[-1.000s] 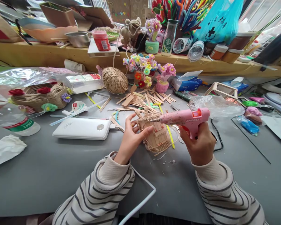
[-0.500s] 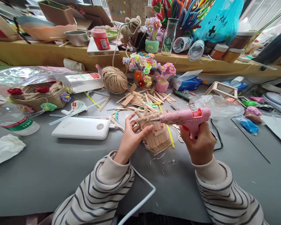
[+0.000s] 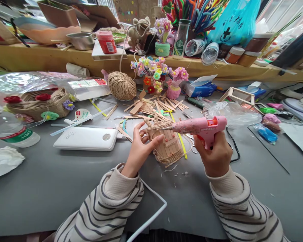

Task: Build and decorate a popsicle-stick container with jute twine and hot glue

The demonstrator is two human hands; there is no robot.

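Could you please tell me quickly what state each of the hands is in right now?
Left hand: closed on the small wooden craft piece.
Right hand: closed around the pink glue gun.

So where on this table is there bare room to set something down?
Left: bare grey table between the crumpled tissue, power bank and left sleeve. Right: nearly bare between the thin black stick and right sleeve. A white cable crosses between the sleeves. Crowded: beyond the craft piece and glue gun, with wooden sticks, twine ball, flowers.
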